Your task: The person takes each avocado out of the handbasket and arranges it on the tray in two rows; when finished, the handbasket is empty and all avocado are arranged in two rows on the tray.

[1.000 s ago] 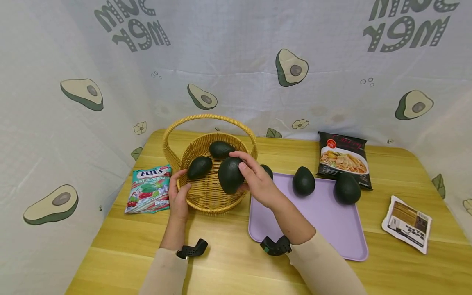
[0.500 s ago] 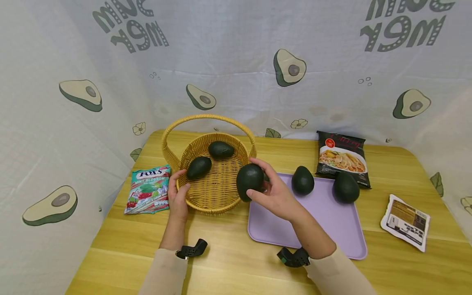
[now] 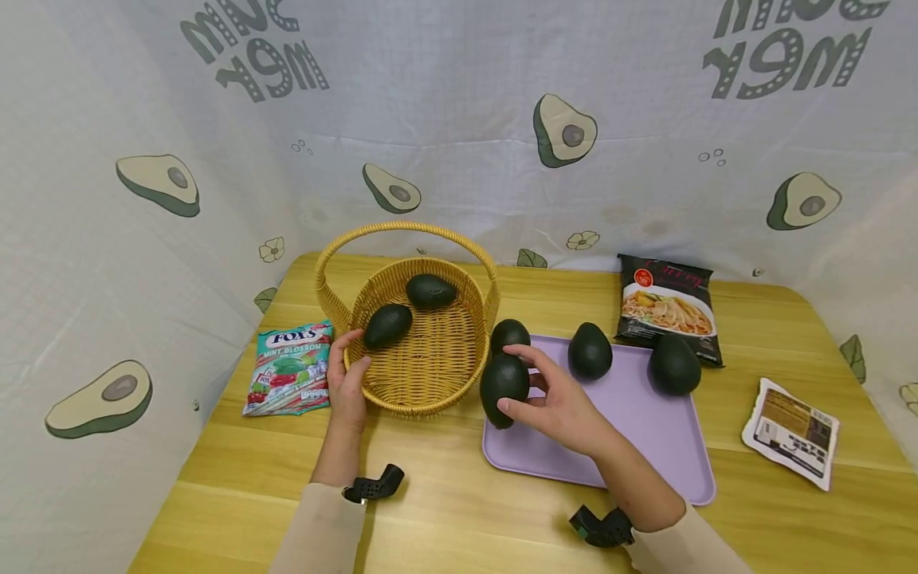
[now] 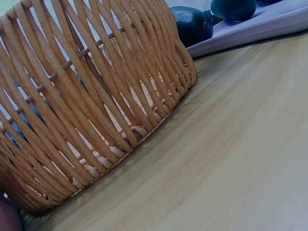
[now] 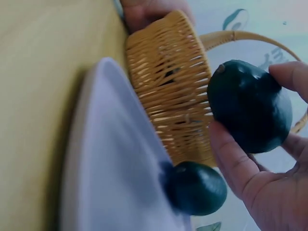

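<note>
A dark green avocado (image 3: pixel 500 392) is held between the thumb and fingers of my right hand (image 3: pixel 562 405), over the left part of the lilac tray (image 3: pixel 624 454). The right wrist view shows this avocado (image 5: pixel 250 108) raised off the tray surface. My left hand (image 3: pixel 349 391) grips the left rim of the yellow wicker basket (image 3: pixel 423 408); fingertips and thumb reach over the edge. Two avocados (image 3: pixel 388 326) lie in the basket. Another avocado (image 3: pixel 511 333) sits at the tray's back left corner, partly behind the held one. Two more avocados (image 3: pixel 590 351) rest along the tray's back edge.
A candy bag (image 3: pixel 290 369) lies left of the basket. Behind the tray is a black noodle packet (image 3: pixel 667 307), and a white and brown packet (image 3: pixel 792 434) lies to its right. The basket's tall handle (image 3: pixel 405 226) arches above it. A patterned curtain (image 3: pixel 466 119) hangs behind the table.
My right hand has carried the avocado from above the basket rightward and toward me, over the tray. The left hand has stayed on the basket rim.
</note>
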{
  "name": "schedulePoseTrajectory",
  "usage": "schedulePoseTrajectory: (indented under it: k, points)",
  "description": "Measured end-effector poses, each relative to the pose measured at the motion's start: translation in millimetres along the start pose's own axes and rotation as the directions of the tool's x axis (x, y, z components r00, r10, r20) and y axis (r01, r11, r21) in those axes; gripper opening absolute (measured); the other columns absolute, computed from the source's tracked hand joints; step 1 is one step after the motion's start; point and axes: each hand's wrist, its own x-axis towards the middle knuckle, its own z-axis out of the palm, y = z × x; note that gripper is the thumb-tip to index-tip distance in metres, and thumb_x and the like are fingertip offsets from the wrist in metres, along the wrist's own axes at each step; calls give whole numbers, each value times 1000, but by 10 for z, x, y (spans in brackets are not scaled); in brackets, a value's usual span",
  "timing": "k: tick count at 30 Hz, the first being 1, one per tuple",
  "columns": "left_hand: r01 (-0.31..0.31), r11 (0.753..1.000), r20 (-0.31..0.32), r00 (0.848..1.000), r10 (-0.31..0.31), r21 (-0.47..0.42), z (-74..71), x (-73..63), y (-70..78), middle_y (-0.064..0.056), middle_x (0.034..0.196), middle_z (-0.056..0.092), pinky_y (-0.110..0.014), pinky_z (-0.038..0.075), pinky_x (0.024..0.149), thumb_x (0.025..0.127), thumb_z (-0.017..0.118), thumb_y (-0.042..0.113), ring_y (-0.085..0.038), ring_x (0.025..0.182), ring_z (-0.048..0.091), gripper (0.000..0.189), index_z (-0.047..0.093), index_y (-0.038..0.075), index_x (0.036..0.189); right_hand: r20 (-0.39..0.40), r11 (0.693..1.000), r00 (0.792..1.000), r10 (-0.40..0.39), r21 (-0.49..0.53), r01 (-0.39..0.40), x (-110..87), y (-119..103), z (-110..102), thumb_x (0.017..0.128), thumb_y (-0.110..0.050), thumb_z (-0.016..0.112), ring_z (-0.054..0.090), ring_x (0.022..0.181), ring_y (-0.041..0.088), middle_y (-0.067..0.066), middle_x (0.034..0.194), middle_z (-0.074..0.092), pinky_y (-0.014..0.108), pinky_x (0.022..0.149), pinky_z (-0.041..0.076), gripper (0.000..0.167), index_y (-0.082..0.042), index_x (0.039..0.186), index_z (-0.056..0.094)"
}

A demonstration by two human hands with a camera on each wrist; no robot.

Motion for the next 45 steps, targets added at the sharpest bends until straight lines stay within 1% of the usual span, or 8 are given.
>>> schedulePoseTrajectory:
  k: [5,9,14,20,30,35,40,45]
  points:
    - [0,1000,1,1000,0,-2,4,2,14,-16,143,49,-41,17,121,90,46,-1,-13,140,33,44,50,-6,134,-11,996,998,54,-77,-55,-56,115,3,87,-16,80,61,105,29,19,142,45,30,75,58,72,-12,150,45]
    - [6,1000,-1,1000,-6,4,1,-2,19,-13,142,50,-41,18,120,90,46,-1,-13,140,33,45,50,-6,134,-16,982,994,108,-152,-110,-81,177,17,87,-23,81,59,102,25,17,138,49,29,74,54,70,-16,148,48]
    - [14,1000,-3,1000,-14,0,2,-7,19,-9,141,50,-42,17,121,90,46,-2,-14,140,33,45,50,-6,134,-29,966,988,152,-209,-155,-101,229,41,87,-28,80,60,100,24,17,130,56,31,75,51,64,-18,143,52]
    - [22,1000,-6,1000,-22,7,7,-7,21,-13,144,48,-42,18,121,90,46,-1,-13,140,33,45,50,-6,135,-42,945,983,179,-272,-184,-113,258,72,85,-34,82,62,98,20,11,116,67,31,77,50,63,-17,139,56]
    - [12,1000,1,1000,-12,9,6,-7,23,-17,145,47,-46,14,122,90,45,-2,-16,144,29,45,49,-7,135,5,946,984,176,-277,-168,-127,280,91,85,-36,82,65,92,15,4,101,71,26,75,52,64,-14,140,55]
    - [12,1000,1,1000,-12,16,3,-6,20,-17,145,48,-46,14,122,89,45,-1,-16,144,30,46,49,-7,135,27,938,983,183,-304,-167,-135,276,94,86,-40,81,67,95,14,3,102,72,28,78,51,64,-15,138,55]
    - [15,1000,-4,1000,-15,18,3,-8,16,-16,144,48,-45,15,122,89,45,-1,-16,143,30,46,50,-6,135,40,927,984,173,-344,-149,-142,275,80,85,-44,80,65,92,14,2,101,70,28,77,51,66,-15,139,54]
    - [15,1000,-2,1000,-14,17,1,-12,21,-16,145,47,-46,13,123,90,45,-1,-18,145,29,45,50,-6,135,31,920,984,173,-363,-151,-141,285,74,85,-46,80,63,95,15,6,108,68,30,78,51,68,-16,140,54]
